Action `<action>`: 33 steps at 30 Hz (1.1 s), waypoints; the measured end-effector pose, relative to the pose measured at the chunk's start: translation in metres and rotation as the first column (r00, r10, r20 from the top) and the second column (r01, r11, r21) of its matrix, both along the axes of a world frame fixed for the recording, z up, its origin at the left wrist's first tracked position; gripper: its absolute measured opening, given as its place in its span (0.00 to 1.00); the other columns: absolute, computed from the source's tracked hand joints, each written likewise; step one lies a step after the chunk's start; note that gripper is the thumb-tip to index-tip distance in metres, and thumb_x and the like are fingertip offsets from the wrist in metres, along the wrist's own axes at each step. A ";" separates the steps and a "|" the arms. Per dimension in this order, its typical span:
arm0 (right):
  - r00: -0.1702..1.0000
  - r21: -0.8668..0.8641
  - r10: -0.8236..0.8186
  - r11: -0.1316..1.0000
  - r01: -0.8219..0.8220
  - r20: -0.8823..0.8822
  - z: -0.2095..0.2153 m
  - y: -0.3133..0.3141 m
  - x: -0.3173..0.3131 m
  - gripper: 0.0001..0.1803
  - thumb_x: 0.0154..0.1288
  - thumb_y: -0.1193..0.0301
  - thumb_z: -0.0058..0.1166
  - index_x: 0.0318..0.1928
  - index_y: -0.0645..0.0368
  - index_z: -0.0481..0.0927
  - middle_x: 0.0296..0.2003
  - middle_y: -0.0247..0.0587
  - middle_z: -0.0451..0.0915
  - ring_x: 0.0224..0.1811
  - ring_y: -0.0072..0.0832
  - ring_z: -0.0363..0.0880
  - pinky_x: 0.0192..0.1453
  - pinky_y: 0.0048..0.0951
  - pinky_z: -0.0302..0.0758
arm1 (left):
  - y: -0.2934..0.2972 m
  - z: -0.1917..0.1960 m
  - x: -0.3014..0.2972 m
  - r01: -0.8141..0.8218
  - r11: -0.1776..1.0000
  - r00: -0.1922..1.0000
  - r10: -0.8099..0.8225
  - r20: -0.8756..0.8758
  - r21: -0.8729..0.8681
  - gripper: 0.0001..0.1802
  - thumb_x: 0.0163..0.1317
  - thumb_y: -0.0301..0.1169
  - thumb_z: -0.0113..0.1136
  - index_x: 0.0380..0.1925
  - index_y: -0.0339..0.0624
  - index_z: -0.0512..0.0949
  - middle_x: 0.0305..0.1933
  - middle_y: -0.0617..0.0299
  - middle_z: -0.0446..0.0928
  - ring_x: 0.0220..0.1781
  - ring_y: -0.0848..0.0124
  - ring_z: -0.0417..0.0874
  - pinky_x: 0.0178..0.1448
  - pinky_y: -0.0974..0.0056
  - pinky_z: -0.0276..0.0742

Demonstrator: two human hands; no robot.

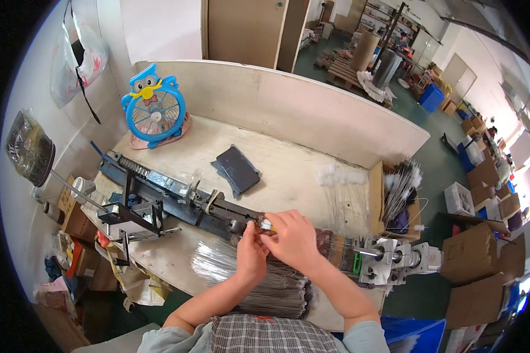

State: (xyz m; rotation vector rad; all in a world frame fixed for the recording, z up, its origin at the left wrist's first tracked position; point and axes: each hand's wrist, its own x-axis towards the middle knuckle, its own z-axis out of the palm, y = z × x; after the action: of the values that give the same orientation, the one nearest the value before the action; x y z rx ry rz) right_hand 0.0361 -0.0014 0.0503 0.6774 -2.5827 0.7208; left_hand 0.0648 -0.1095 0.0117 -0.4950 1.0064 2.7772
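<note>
Both of my hands meet over the middle of a long dark metal bench machine (174, 189). My left hand (251, 254) is closed in a pinch beside a dark round fitting (236, 227); what lies between its fingers is hidden. From the right, my right hand (295, 238) closes its fingers on a small white and yellow piece (267, 225), whose kind I cannot make out. Under my wrists a thick bundle of thin metal wires (277, 288) lies along the table's near edge. The machine's silver shaft end (397, 257) stands to the right.
A blue cartoon fan (155, 115) stands at the back left of the table (288, 159). A dark flat pad (237, 169) lies behind the machine. White-tipped wires (343, 191) and a carton of wires (378, 197) sit at the right. A black bracket (132, 217) juts out on the left.
</note>
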 end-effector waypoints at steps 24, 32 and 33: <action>0.991 -0.082 0.069 0.993 -0.079 -0.114 -0.013 0.032 0.004 0.15 0.48 0.68 0.64 0.40 0.51 0.83 0.36 0.28 0.79 0.43 0.30 0.74 0.44 0.33 0.71 | 0.008 -0.013 0.000 -0.076 0.997 0.997 0.076 -0.030 -0.023 0.06 0.60 0.26 0.56 0.37 0.41 0.72 0.39 0.63 0.76 0.42 0.72 0.79 0.48 0.65 0.73; 0.989 -0.093 -0.050 0.995 0.037 -0.138 -0.012 0.022 0.008 0.18 0.43 0.68 0.66 0.39 0.56 0.82 0.34 0.32 0.80 0.40 0.33 0.76 0.42 0.32 0.73 | 0.010 0.000 0.002 -0.110 0.993 0.994 0.110 -0.003 0.053 0.05 0.62 0.28 0.52 0.36 0.39 0.73 0.39 0.61 0.77 0.40 0.72 0.80 0.46 0.67 0.74; 0.986 -0.082 -0.065 0.995 0.053 -0.155 -0.015 0.022 0.007 0.19 0.43 0.68 0.66 0.40 0.56 0.82 0.34 0.31 0.80 0.39 0.33 0.76 0.42 0.32 0.73 | 0.010 0.001 0.002 -0.099 0.994 0.995 0.099 -0.008 0.043 0.05 0.62 0.28 0.52 0.36 0.40 0.73 0.38 0.63 0.76 0.39 0.73 0.79 0.47 0.66 0.73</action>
State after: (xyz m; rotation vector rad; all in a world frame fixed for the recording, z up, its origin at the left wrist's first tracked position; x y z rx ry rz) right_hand 0.0434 0.0207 0.0350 0.6063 -2.4074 0.7144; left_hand 0.0669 -0.0993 0.0125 -0.5395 0.9470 2.8847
